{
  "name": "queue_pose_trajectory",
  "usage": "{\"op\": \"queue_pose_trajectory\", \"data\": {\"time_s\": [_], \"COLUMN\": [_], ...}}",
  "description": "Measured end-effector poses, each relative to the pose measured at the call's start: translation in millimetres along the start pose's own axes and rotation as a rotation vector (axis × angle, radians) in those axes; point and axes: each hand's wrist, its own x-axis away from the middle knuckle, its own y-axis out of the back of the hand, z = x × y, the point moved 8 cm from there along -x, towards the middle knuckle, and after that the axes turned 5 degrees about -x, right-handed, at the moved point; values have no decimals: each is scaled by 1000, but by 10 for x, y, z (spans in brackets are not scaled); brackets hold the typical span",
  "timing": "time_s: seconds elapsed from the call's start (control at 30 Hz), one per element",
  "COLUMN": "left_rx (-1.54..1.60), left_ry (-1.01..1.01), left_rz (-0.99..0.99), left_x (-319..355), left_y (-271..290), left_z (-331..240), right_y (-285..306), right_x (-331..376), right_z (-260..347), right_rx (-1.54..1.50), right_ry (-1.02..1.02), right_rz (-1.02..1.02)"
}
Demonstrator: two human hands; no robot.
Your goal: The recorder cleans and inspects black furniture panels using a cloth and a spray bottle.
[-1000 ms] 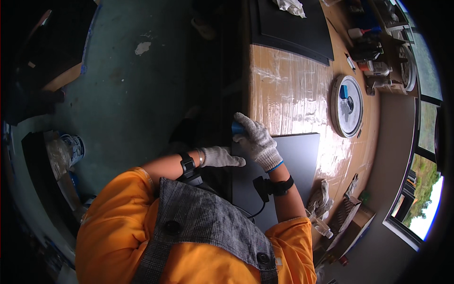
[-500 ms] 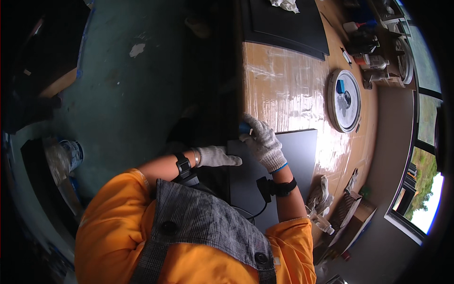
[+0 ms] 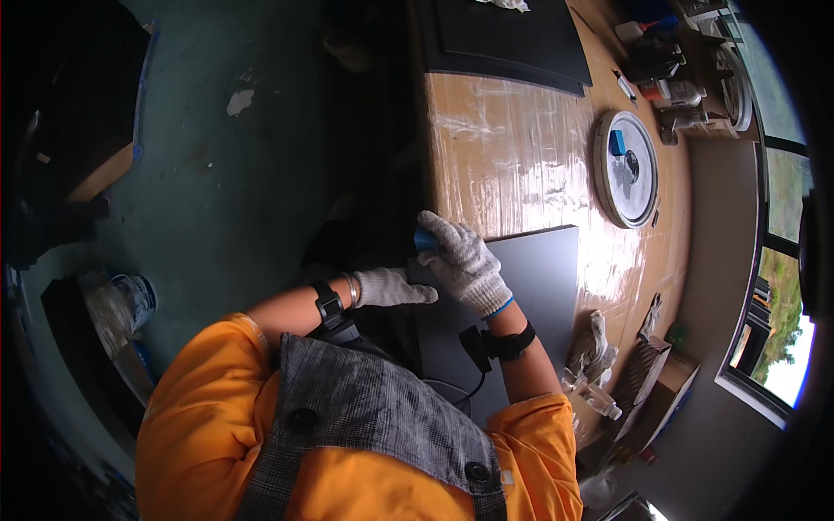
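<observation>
A flat dark grey panel (image 3: 539,278) lies on the wrapped tabletop in front of me. My right hand (image 3: 465,265), in a pale knitted glove, curls round a small blue block (image 3: 424,240) at the panel's far left corner; most of the block is hidden by the fingers. My left hand (image 3: 389,287), gloved as well, is at the panel's left edge with its thumb reaching over the top face. Its other fingers are mostly out of sight at the edge, and it appears to grip the panel there.
Further along the table (image 3: 495,148) are stacked black panels (image 3: 512,43). A round white lid (image 3: 625,169) bears another blue block (image 3: 617,142). Bottles (image 3: 682,93) line the back right. Crumpled cloths (image 3: 592,352) and a clear bottle (image 3: 599,399) lie near my right arm.
The whole view has shifted slightly. My right hand and the blue block have moved a little left over the panel's corner; my left hand keeps its place on the edge.
</observation>
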Motion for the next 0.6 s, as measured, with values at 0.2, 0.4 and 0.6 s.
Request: {"op": "queue_pose_trajectory", "data": {"time_s": [0.2, 0.4, 0.6], "left_rx": [33, -7, 61], "left_ry": [-30, 68, -22], "left_rz": [-10, 55, 54], "left_x": [-79, -1, 25], "left_y": [-60, -24, 20], "left_z": [150, 68, -92], "right_y": [323, 902, 673], "right_x": [80, 322, 240], "right_z": [-122, -903, -606], "right_rx": [63, 98, 67], "right_ry": [52, -123, -79], "right_rz": [-63, -359, -222]}}
